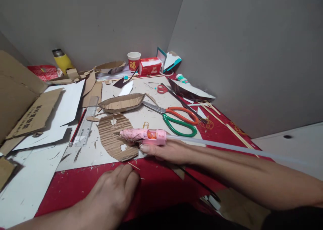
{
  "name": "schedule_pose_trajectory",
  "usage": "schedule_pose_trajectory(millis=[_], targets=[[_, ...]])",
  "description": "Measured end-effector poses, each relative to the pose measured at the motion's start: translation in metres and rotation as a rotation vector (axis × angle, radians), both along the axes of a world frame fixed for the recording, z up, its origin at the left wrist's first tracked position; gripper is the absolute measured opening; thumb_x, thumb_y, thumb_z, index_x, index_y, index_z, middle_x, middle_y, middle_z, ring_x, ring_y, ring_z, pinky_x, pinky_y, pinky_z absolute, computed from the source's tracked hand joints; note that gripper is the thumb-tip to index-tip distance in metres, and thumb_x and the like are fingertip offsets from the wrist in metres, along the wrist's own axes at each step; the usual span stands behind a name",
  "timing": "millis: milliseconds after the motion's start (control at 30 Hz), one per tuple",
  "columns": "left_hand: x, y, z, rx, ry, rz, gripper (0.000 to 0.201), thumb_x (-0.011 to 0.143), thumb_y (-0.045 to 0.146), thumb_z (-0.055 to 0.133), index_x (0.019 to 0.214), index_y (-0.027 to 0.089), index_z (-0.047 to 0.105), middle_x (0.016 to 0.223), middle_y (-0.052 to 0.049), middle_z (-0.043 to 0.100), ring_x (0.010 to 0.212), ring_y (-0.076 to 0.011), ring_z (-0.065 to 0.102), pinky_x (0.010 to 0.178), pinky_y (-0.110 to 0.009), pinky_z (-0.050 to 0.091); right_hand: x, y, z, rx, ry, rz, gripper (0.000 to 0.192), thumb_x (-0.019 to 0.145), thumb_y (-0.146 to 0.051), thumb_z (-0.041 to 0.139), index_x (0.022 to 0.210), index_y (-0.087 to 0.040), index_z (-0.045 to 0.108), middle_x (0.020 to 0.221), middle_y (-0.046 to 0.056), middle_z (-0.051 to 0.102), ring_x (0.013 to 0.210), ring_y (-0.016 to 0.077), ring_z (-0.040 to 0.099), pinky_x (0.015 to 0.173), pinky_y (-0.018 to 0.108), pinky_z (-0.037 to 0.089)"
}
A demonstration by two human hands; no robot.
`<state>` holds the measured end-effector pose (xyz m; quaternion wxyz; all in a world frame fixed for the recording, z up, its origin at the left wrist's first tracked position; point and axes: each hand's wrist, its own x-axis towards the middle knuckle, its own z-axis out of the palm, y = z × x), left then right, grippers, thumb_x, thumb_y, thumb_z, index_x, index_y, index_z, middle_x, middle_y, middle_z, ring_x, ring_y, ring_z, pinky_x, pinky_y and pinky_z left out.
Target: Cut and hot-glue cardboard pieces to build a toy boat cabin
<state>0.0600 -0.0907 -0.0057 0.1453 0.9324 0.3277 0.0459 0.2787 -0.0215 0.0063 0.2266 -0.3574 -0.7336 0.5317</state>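
Note:
My right hand (164, 151) grips a pink glue gun (143, 136) with a long clear glue stick (227, 147) trailing from its back. The gun's nozzle points left over a rounded piece of corrugated cardboard (113, 137) with small holes cut in it. My left hand (113, 193) rests palm down on the red table cover (156, 186), fingers close together, tips near a thin wooden stick (133, 166) just below the cardboard. It holds nothing. A boat-shaped cardboard piece (122, 103) lies just behind the rounded one.
Big scissors with orange and green handles (180, 119) lie right of the boat shape; small red scissors (163, 88) farther back. A metal ruler (85, 124), white sheets (63, 112), cardboard scraps, a red cup (133, 61), a tissue box (150, 66), a yellow bottle (62, 59) and bamboo sticks (227, 124) surround them.

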Motion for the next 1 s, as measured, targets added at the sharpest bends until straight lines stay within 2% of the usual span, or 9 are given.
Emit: schedule_pose_trajectory(millis=[67, 167, 333, 433, 533, 633, 833, 900, 1000], targets=[[0.003, 0.002, -0.004, -0.027, -0.008, 0.044, 0.02, 0.088, 0.006, 0.039, 0.087, 0.021, 0.052, 0.08, -0.002, 0.06, 0.066, -0.0182, 0.056, 0.056, -0.027, 0.041, 0.0, 0.0, 0.0, 0.008, 0.014, 0.022, 0.038, 0.091, -0.051, 0.05, 0.111, -0.024, 0.067, 0.097, 0.003, 0.069, 0.102, 0.0215, 0.062, 0.098, 0.037, 0.047], [0.007, 0.003, -0.003, -0.061, 0.069, 0.076, 0.024, 0.089, 0.005, 0.038, 0.083, 0.019, 0.055, 0.076, -0.002, 0.06, 0.062, -0.0179, 0.055, 0.054, -0.027, 0.039, -0.001, 0.0, 0.0, 0.0, 0.056, 0.035, 0.036, 0.092, -0.046, 0.049, 0.115, -0.024, 0.065, 0.097, 0.002, 0.068, 0.099, 0.0197, 0.062, 0.095, 0.035, 0.048], [0.005, -0.004, 0.009, -0.052, 0.147, -0.02, 0.033, 0.08, -0.003, 0.04, 0.097, 0.019, 0.057, 0.094, -0.005, 0.063, 0.08, -0.0222, 0.058, 0.068, -0.032, 0.047, -0.002, -0.001, 0.001, -0.01, 0.089, 0.031, 0.032, 0.091, -0.042, 0.049, 0.111, -0.023, 0.065, 0.101, 0.002, 0.068, 0.103, 0.0205, 0.061, 0.097, 0.035, 0.046], [0.004, -0.004, 0.013, -0.079, 0.169, -0.026, 0.029, 0.083, -0.001, 0.041, 0.096, 0.019, 0.057, 0.094, -0.005, 0.063, 0.08, -0.0211, 0.057, 0.069, -0.031, 0.047, -0.002, -0.002, 0.0, 0.021, 0.08, 0.017, 0.033, 0.091, -0.046, 0.049, 0.107, -0.023, 0.067, 0.1, 0.002, 0.068, 0.101, 0.0207, 0.062, 0.096, 0.036, 0.046], [0.009, 0.002, 0.012, -0.161, 0.203, 0.01, 0.022, 0.091, 0.007, 0.04, 0.093, 0.018, 0.058, 0.089, -0.004, 0.063, 0.076, -0.0199, 0.057, 0.065, -0.03, 0.045, -0.001, -0.002, 0.0, 0.026, 0.029, 0.001, 0.036, 0.092, -0.051, 0.048, 0.105, -0.023, 0.066, 0.085, 0.001, 0.067, 0.088, 0.0198, 0.062, 0.084, 0.033, 0.051], [0.012, 0.004, 0.01, -0.184, 0.227, 0.02, 0.025, 0.094, 0.01, 0.035, 0.091, 0.018, 0.058, 0.087, -0.004, 0.062, 0.074, -0.0198, 0.057, 0.064, -0.03, 0.044, -0.001, -0.002, 0.001, 0.023, -0.014, 0.022, 0.039, 0.092, -0.053, 0.047, 0.106, -0.021, 0.065, 0.071, 0.0, 0.06, 0.075, 0.0177, 0.058, 0.069, 0.028, 0.05], [0.003, -0.004, 0.006, -0.135, 0.103, 0.009, 0.021, 0.088, 0.006, 0.039, 0.091, 0.019, 0.056, 0.089, -0.004, 0.061, 0.073, -0.0189, 0.054, 0.066, -0.03, 0.044, 0.0, -0.002, -0.001, 0.07, -0.019, 0.003, 0.042, 0.091, -0.054, 0.046, 0.112, -0.022, 0.064, 0.09, 0.003, 0.066, 0.084, 0.0198, 0.059, 0.082, 0.034, 0.049], [0.004, -0.003, 0.006, -0.127, 0.097, 0.013, 0.022, 0.09, 0.008, 0.038, 0.091, 0.019, 0.057, 0.087, -0.003, 0.062, 0.072, -0.0187, 0.056, 0.064, -0.029, 0.044, 0.0, -0.003, -0.001, 0.058, -0.043, 0.002, 0.043, 0.091, -0.056, 0.046, 0.112, -0.024, 0.064, 0.089, 0.002, 0.066, 0.083, 0.0196, 0.06, 0.083, 0.034, 0.049], [0.011, -0.001, 0.008, -0.099, 0.209, -0.001, 0.025, 0.09, 0.007, 0.037, 0.087, 0.019, 0.059, 0.083, -0.004, 0.065, 0.07, -0.0202, 0.059, 0.062, -0.03, 0.045, 0.0, -0.004, -0.001, 0.033, -0.084, -0.023, 0.045, 0.091, -0.06, 0.045, 0.108, -0.024, 0.066, 0.081, 0.0, 0.065, 0.079, 0.0196, 0.06, 0.081, 0.033, 0.05]])
